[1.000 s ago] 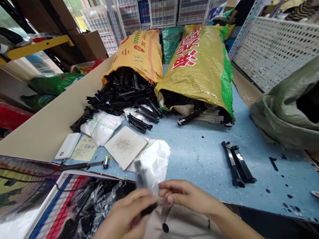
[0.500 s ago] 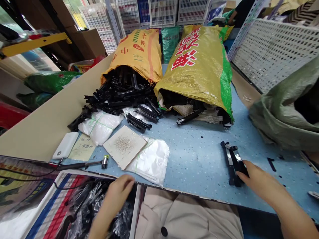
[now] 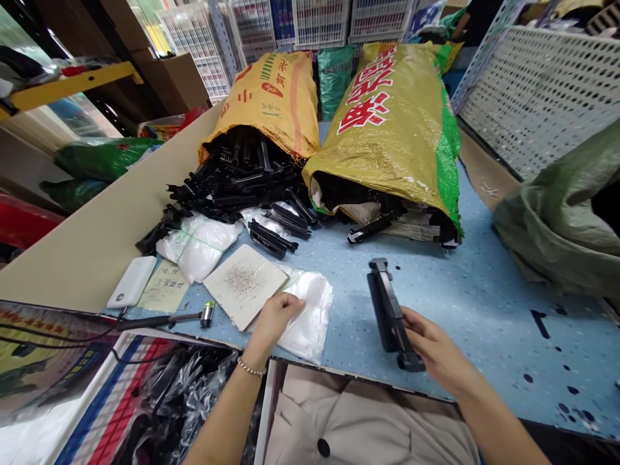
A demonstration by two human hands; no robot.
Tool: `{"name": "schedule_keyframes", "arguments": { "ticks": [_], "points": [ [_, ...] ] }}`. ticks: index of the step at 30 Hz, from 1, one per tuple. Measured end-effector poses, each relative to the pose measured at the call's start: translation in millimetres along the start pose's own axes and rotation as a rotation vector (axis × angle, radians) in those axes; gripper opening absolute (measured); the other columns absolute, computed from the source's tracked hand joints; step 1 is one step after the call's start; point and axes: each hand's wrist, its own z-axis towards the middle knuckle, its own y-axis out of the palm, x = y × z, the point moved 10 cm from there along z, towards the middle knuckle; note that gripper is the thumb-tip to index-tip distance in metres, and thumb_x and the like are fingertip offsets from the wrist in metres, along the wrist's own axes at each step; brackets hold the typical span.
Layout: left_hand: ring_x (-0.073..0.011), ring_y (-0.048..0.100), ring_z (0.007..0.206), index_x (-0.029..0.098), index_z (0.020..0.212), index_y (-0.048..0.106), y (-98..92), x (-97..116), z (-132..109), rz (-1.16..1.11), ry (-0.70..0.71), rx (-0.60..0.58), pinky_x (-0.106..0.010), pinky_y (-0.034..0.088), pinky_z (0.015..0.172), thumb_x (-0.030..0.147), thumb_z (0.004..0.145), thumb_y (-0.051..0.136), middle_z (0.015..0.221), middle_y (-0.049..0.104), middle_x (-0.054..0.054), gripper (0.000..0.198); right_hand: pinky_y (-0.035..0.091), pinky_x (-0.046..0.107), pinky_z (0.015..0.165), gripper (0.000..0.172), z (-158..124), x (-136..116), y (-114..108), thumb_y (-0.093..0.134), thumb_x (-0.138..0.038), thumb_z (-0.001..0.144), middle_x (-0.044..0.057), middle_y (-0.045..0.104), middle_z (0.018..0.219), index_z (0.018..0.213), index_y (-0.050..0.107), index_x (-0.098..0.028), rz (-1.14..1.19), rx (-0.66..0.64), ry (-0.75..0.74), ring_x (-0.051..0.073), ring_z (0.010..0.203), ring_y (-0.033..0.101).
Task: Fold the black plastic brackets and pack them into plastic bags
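My left hand (image 3: 278, 316) is over a stack of clear plastic bags (image 3: 310, 323), its fingers curled and pressed together on the top bag. Beside it, partly covering the stack, lies a square pale board (image 3: 242, 284) with brown specks. In my right hand (image 3: 431, 342) is a long black plastic part (image 3: 387, 310), tilted on its edge above the blue table; its exact kind is unclear. More black parts (image 3: 237, 184) spill in a heap from an orange woven sack (image 3: 271, 97). Others stick out of a yellow-green sack (image 3: 387, 123).
A small hammer (image 3: 188, 318) lies by the front edge, near a white power bank (image 3: 130, 282) and a handwritten note (image 3: 165, 286). A tied bundle of bags (image 3: 198, 245) sits behind. At right are a grey-green sack (image 3: 557, 219) and a white perforated crate (image 3: 547, 97).
My left hand has moved from the table's front edge up onto the plastic bags. My right hand has brought the black part leftward and turned it.
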Motion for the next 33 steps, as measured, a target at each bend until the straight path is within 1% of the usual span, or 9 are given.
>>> {"name": "schedule_keyframes", "arguments": {
  "ticks": [3,5,10,15,19,24,28,31,33],
  "points": [
    [-0.0136,0.055,0.062,0.017,0.063,0.059,3.2,-3.5,0.2,-0.059,-0.054,-0.032,-0.024,0.042,0.059,0.038,0.068,0.066,0.066,0.061,0.000,0.022,0.051,0.032,0.074,0.038,16.9,-8.8,61.5,0.072,-0.044,0.075,0.008,0.072,0.091,0.103,0.064,-0.020,0.226,-0.165,0.033,0.023,0.084,0.069],
    [-0.0114,0.050,0.055,0.018,0.059,0.055,4.1,-6.4,-0.5,-0.068,-0.085,0.000,-0.023,0.038,0.055,0.034,0.061,0.072,0.058,0.055,0.004,0.023,0.051,0.032,0.074,0.033,29.2,-15.4,93.0,0.073,-0.042,0.075,0.007,0.072,0.086,0.097,0.064,-0.019,0.338,-0.242,0.041,0.023,0.084,0.070],
    [-0.0086,0.040,0.051,0.019,0.052,0.046,3.8,-11.9,-1.4,-0.098,-0.127,0.044,-0.021,0.029,0.050,0.026,0.054,0.075,0.052,0.045,0.007,0.030,0.051,0.033,0.082,0.023,57.2,-17.0,135.4,0.076,-0.031,0.073,0.005,0.072,0.082,0.085,0.062,-0.018,0.542,-0.326,0.069,0.023,0.089,0.071],
    [-0.0101,0.048,0.055,0.019,0.059,0.047,0.5,-13.7,-4.4,-0.218,-0.155,-0.017,-0.022,0.036,0.054,0.033,0.059,0.071,0.059,0.054,0.004,0.028,0.054,0.032,0.081,0.024,66.8,-2.4,129.6,0.076,-0.029,0.073,0.006,0.072,0.079,0.088,0.063,-0.016,0.558,-0.254,0.124,0.025,0.091,0.071],
    [-0.0080,0.042,0.050,0.020,0.065,0.043,-1.2,-13.7,-5.9,-0.260,-0.168,0.009,-0.020,0.034,0.052,0.030,0.056,0.073,0.055,0.047,0.009,0.033,0.054,0.031,0.080,0.022,63.2,-8.2,121.0,0.075,-0.028,0.074,0.004,0.072,0.082,0.091,0.065,-0.017,0.548,-0.244,0.091,0.025,0.094,0.071],
    [-0.0065,0.038,0.049,0.021,0.065,0.039,4.8,-11.8,-5.7,-0.238,-0.161,0.040,-0.019,0.031,0.053,0.023,0.053,0.075,0.054,0.043,0.011,0.039,0.053,0.029,0.079,0.025,65.4,-10.5,133.9,0.076,-0.028,0.073,0.002,0.072,0.082,0.093,0.065,-0.018,0.560,-0.296,0.081,0.022,0.088,0.072],
    [-0.0078,0.042,0.051,0.021,0.066,0.041,6.3,-6.3,-8.8,-0.241,-0.144,0.013,-0.020,0.034,0.054,0.023,0.056,0.075,0.056,0.046,0.010,0.036,0.052,0.026,0.072,0.024,73.2,5.5,139.2,0.078,-0.026,0.069,0.001,0.071,0.076,0.087,0.064,-0.017,0.525,-0.249,0.099,0.016,0.074,0.070],
    [-0.0099,0.047,0.055,0.021,0.068,0.041,-9.9,8.0,-14.8,-0.271,-0.075,0.031,-0.022,0.039,0.057,0.028,0.065,0.070,0.061,0.049,0.007,0.030,0.051,0.023,0.066,0.025,73.9,16.2,138.6,0.079,-0.027,0.068,0.001,0.071,0.075,0.085,0.063,-0.017,0.488,-0.204,0.126,0.014,0.070,0.067],
    [-0.0126,0.052,0.064,0.021,0.069,0.042,-33.8,29.3,-22.0,-0.170,0.078,0.116,-0.025,0.044,0.063,0.025,0.074,0.061,0.069,0.052,0.003,0.020,0.049,0.022,0.063,0.025,72.0,17.2,139.3,0.078,-0.029,0.069,0.001,0.071,0.077,0.086,0.063,-0.018,0.471,-0.200,0.128,0.014,0.071,0.066]
  ]
}}
